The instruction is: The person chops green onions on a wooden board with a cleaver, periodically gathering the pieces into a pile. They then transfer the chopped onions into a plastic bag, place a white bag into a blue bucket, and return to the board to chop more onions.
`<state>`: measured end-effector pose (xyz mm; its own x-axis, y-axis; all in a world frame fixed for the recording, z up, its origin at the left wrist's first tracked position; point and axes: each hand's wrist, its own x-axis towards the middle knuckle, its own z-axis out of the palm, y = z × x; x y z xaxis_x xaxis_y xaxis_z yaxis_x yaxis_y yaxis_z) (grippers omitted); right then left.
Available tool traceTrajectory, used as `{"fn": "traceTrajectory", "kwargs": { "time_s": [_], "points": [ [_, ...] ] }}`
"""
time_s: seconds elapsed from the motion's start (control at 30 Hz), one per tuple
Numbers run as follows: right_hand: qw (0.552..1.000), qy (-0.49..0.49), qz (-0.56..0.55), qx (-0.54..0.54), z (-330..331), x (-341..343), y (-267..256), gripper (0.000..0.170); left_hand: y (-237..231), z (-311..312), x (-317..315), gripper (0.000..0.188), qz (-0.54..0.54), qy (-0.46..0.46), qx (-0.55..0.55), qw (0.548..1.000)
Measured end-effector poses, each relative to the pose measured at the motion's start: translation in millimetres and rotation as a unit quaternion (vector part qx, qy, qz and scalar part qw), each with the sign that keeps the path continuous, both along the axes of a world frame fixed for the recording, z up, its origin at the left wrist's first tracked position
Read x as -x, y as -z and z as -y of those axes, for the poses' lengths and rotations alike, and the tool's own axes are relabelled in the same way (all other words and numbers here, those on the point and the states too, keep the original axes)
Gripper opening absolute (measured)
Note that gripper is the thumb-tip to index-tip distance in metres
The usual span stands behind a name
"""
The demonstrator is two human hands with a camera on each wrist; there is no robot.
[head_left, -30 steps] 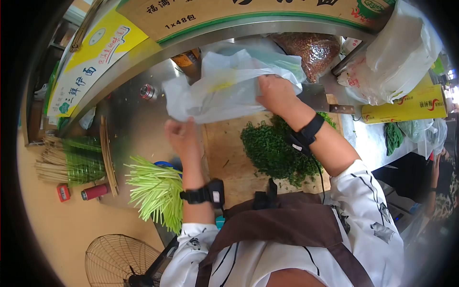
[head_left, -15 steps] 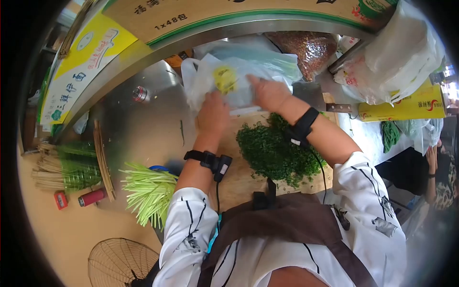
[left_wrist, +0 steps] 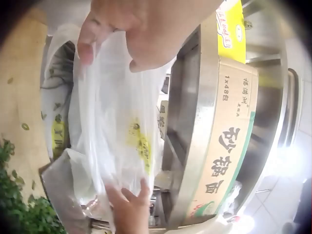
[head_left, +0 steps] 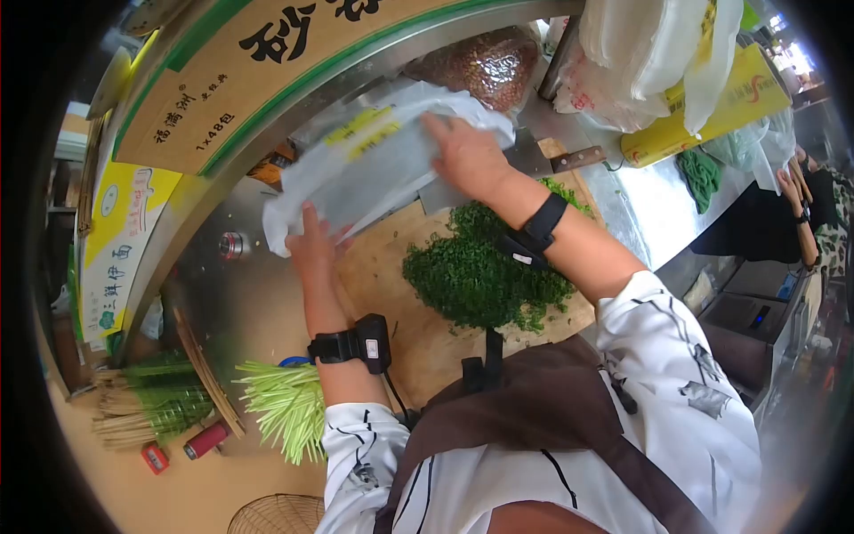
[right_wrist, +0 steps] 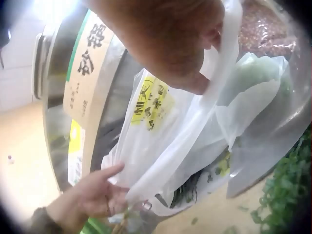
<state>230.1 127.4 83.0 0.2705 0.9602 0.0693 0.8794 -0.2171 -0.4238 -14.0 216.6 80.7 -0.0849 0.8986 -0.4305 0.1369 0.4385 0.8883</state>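
A white plastic bag with yellow print is stretched between my two hands over the far side of the cutting board. At its near left corner, my left hand pinches the rim. My right hand grips the other end of the rim, its fingertips at the folded edge in the right wrist view. Through the bag's handle opening in that view, dark green strands show beneath. A heap of chopped greens lies on the board below my right forearm. Just beyond that hand is a cleaver, its blade partly hidden.
Pale green stalks lie left of the board. Behind stand a metal shelf edge with a cardboard box and a bag of reddish nuts or beans. Hanging white bags, a yellow box and a green cloth are at right.
My hands have drawn apart, the left moving leftward, and the bag that was bunched between them is now spread out. The head view has turned, shifting the surroundings.
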Motion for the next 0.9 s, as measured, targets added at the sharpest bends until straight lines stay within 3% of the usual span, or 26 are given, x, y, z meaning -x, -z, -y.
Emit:
{"fn": "traceTrajectory", "kwargs": {
  "time_s": [0.1,0.13,0.23,0.3,0.37,0.43,0.53,0.63,0.67,0.77,0.9],
  "points": [
    [0.965,-0.199,-0.063,-0.162,7.1,-1.3,29.5,0.055,-10.0,17.5,-19.6,0.069,0.033,0.028,-0.024,0.999],
    [0.945,-0.237,-0.184,-0.128,12.8,1.4,10.9,0.042,-10.0,22.3,-22.2,0.07,0.027,0.058,-0.028,0.998],
    [0.94,-0.212,-0.23,-0.139,43.9,3.7,-20.9,0.035,1.2,28.1,-16.9,0.074,0.034,0.079,-0.04,0.996],
    [0.951,-0.146,-0.238,-0.131,78.9,-16.0,-33.9,0.03,6.4,34.9,-10.8,0.075,0.039,0.072,-0.046,0.996],
    [0.977,-0.049,-0.088,-0.189,110.3,-57.8,-9.0,0.025,2.2,43.1,-5.9,0.076,0.04,0.064,-0.06,0.995],
    [0.995,0.067,0.044,-0.061,131.7,-101.1,23.3,0.029,11.4,47.9,1.9,0.078,0.04,0.061,-0.057,0.996],
    [0.984,0.043,0.167,-0.047,151.3,-135.1,62.3,0.042,20.0,58.8,9.4,0.081,0.026,0.067,-0.071,0.995],
    [0.976,0.0,0.203,0.078,141.4,-150.3,67.7,0.055,21.1,69.4,21.2,0.083,0.014,0.063,-0.075,0.995],
    [0.97,-0.026,0.238,0.034,137.8,-155.6,80.3,0.056,20.7,73.8,25.6,0.084,0.011,0.06,-0.073,0.995],
    [0.977,-0.033,0.199,0.066,123.0,-165.5,86.0,0.049,14.1,88.9,35.8,0.082,-0.008,0.041,-0.077,0.996],
    [0.973,-0.093,0.205,-0.056,132.5,-156.8,51.3,0.038,5.5,114.7,43.2,0.081,-0.006,-0.005,-0.086,0.996]
  ]
}}
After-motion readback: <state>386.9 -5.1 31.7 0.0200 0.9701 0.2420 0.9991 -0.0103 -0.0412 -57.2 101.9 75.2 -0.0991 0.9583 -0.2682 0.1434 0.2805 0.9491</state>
